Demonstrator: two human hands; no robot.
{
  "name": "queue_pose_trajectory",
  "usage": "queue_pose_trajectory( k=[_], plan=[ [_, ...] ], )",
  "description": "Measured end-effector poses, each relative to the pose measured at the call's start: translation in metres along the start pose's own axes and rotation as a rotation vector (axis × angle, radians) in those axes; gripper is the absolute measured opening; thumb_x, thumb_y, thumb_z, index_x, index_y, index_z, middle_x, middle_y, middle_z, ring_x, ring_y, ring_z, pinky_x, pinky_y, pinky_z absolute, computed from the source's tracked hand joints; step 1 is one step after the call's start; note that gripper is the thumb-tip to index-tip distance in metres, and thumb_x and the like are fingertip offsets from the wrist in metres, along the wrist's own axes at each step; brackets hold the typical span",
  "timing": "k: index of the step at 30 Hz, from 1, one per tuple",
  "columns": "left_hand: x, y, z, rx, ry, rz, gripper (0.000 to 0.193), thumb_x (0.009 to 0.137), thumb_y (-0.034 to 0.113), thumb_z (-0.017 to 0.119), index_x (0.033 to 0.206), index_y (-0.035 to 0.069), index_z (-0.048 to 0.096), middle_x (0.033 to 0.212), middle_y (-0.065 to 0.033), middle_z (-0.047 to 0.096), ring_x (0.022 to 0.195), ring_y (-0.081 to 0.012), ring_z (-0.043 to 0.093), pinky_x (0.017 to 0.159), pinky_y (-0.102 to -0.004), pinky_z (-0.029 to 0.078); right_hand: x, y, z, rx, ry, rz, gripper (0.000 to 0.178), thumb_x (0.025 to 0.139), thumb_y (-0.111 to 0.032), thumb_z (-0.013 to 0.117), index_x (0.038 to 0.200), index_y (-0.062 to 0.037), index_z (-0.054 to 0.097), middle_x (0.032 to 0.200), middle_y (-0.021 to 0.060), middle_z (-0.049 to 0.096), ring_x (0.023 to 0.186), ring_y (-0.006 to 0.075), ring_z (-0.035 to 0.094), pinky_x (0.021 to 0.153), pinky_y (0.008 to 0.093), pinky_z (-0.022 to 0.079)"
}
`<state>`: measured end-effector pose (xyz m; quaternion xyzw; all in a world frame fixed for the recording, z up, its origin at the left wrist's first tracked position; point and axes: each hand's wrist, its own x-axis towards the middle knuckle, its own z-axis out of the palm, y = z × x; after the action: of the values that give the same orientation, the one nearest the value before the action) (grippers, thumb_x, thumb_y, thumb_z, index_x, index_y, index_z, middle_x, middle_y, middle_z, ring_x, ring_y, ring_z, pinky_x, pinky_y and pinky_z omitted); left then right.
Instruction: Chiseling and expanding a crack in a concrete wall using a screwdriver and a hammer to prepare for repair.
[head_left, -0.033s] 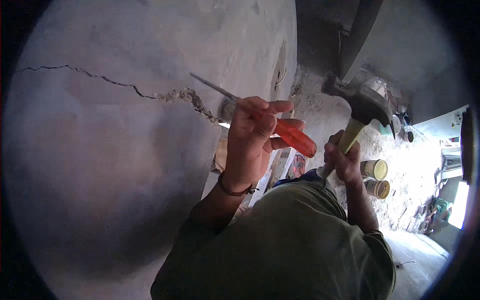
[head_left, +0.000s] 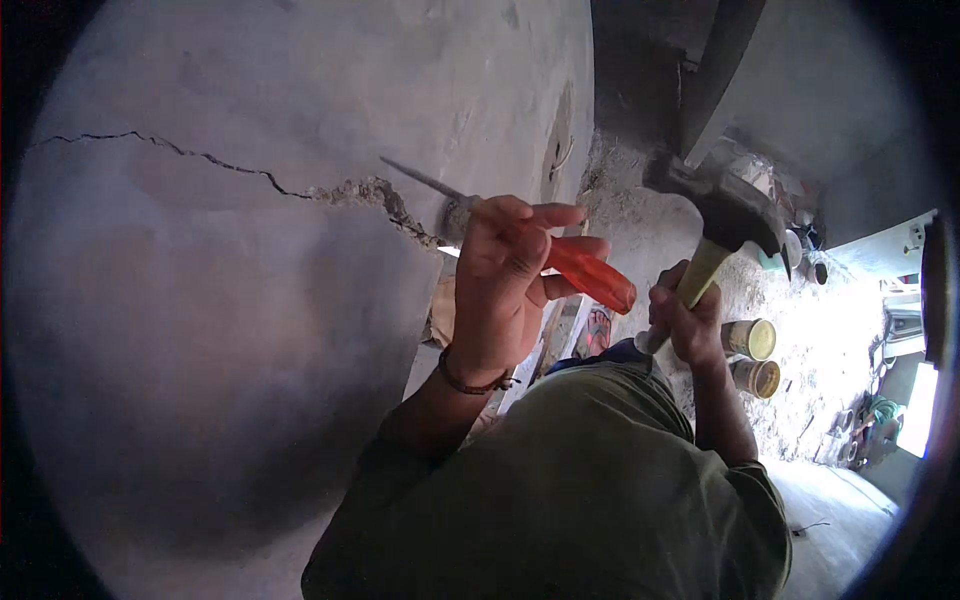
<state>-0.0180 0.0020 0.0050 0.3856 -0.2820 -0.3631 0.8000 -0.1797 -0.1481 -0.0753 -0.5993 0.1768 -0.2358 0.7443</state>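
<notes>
My left hand (head_left: 500, 290) is closed around a screwdriver (head_left: 592, 276) with a translucent red handle. Its thin metal shaft points up and left, towards the grey wall (head_left: 220, 330). The tip appears in front of the wall, near a chipped, widened stretch of crack (head_left: 385, 197); whether it touches, I cannot tell. In my right hand (head_left: 692, 322) is a claw hammer (head_left: 738, 208), gripped by its yellowish handle. The hammer's dark metal head is raised to the right of the screwdriver handle, apart from it.
A thin crack (head_left: 205, 157) runs on leftward across the wall. Two buckets (head_left: 750, 340) stand on the rough floor at the right. A green hose or rope (head_left: 884, 410) lies among clutter at the far right. Boards (head_left: 560, 335) show below, beside my body.
The screwdriver has tilted slightly, its tip a little lower and its handle end a touch to the right. The hammer has hardly moved.
</notes>
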Motion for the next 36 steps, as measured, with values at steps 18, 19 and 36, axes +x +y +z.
queue_pose_trajectory(
  k=[18, 19, 36],
  plan=[
    [0.001, 0.006, -0.003, -0.116, 0.171, 0.184, 0.020, 0.093, 0.011, 0.049, 0.109, 0.009, 0.037, 0.105, -0.0178, 0.058, 0.096, -0.0378, 0.061, 0.079, -0.0473, 0.057, 0.006, 0.016, -0.004, -0.095, -0.106, 0.032, 0.011, 0.083, -0.009, 0.059, 0.080, -0.0038, 0.050, 0.060, 0.0013, 0.050, 0.049, 0.0093, 0.049, 0.045, 0.0233, 0.040],
    [0.002, 0.007, 0.001, -0.099, 0.167, 0.151, 0.021, 0.093, 0.011, 0.049, 0.109, 0.009, 0.037, 0.103, -0.0176, 0.058, 0.096, -0.0378, 0.061, 0.080, -0.0479, 0.056, 0.006, 0.014, -0.004, -0.084, -0.105, 0.045, 0.011, 0.083, -0.009, 0.059, 0.080, -0.0038, 0.050, 0.060, 0.0013, 0.050, 0.049, 0.0093, 0.049, 0.045, 0.0235, 0.040],
    [0.013, 0.017, 0.005, -0.084, 0.098, 0.218, 0.016, 0.095, 0.015, 0.044, 0.111, 0.011, 0.044, 0.102, -0.0129, 0.060, 0.097, -0.0372, 0.061, 0.071, -0.0365, 0.058, 0.009, 0.004, -0.009, -0.115, -0.051, 0.034, 0.011, 0.082, -0.006, 0.057, 0.079, -0.0043, 0.046, 0.060, 0.0022, 0.049, 0.046, 0.0095, 0.047, 0.043, 0.0237, 0.040]
  ],
)
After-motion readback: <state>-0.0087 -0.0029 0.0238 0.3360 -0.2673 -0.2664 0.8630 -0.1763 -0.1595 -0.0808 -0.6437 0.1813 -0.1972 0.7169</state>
